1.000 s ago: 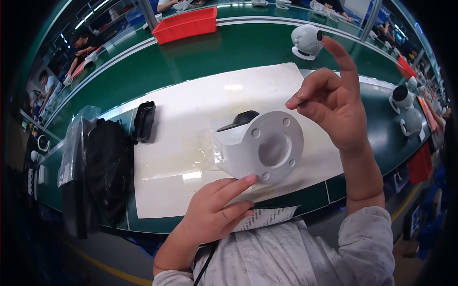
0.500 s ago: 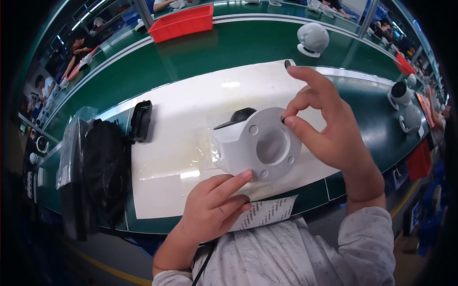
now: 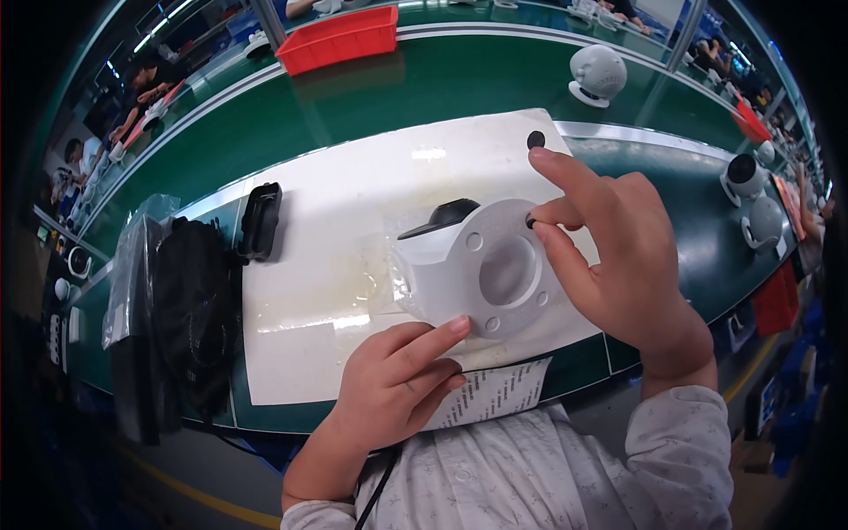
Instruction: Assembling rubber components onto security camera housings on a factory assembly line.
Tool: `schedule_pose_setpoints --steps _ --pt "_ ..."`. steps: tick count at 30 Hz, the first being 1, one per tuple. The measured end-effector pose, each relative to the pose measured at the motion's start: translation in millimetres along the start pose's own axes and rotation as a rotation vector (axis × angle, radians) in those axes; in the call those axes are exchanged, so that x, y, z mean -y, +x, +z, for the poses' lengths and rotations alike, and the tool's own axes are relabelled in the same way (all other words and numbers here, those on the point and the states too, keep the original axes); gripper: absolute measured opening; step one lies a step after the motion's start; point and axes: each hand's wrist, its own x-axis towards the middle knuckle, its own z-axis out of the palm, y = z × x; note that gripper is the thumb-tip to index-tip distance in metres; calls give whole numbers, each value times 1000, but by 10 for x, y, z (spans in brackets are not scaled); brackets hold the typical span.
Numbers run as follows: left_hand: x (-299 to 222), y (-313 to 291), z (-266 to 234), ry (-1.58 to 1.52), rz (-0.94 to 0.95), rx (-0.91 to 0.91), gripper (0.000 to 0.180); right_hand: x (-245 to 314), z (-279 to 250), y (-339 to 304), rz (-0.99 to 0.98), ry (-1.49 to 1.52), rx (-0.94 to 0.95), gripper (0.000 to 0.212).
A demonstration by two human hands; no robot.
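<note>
A white camera housing (image 3: 433,278) lies on its side on the pale mat, its ring-shaped base with small round recesses turned toward me. My left hand (image 3: 393,375) steadies its lower rim, the index fingertip on the edge. The lower fingers of that hand are by a printed sheet (image 3: 499,393) at the table edge; whether they touch it is hidden. My right hand (image 3: 618,238) pinches a small black pad (image 3: 531,221) between thumb and a finger, at the upper right of the base. Another round black pad (image 3: 536,140) is at the raised fingertip.
To the left lie a black tray-like part (image 3: 261,223), a black bag (image 3: 196,305) and clear plastic wrapping (image 3: 141,256). A red bin (image 3: 340,40) and a white camera (image 3: 598,74) stand beyond the mat. More cameras (image 3: 761,221) sit at the right; people work farther off.
The right hand has come slightly lower and right with the black pads, showing more of the upper one. The white housing has shifted a little right. My left hand stays almost still.
</note>
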Motion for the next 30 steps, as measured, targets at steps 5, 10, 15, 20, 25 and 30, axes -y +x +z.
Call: schedule_pose_setpoints --steps 5,10,15,20,25,30 --pt "2 -1 3 -6 -4 2 13 31 -3 -9 -13 -34 19 49" --pt "-2 2 -8 -4 -4 10 13 111 -92 -15 -59 -29 67 48" --pt "-7 15 -4 -20 -3 11 13 171 -133 -72 -71 -112 181 52" --pt "13 -30 -4 -13 -11 1 13 62 -104 -15 155 394 27 54" --pt "-9 0 7 -24 -9 2 13 -151 2 50 21 378 -79 18" --pt "4 -6 13 -13 -8 -3 13 -34 226 120 65 654 91 8"
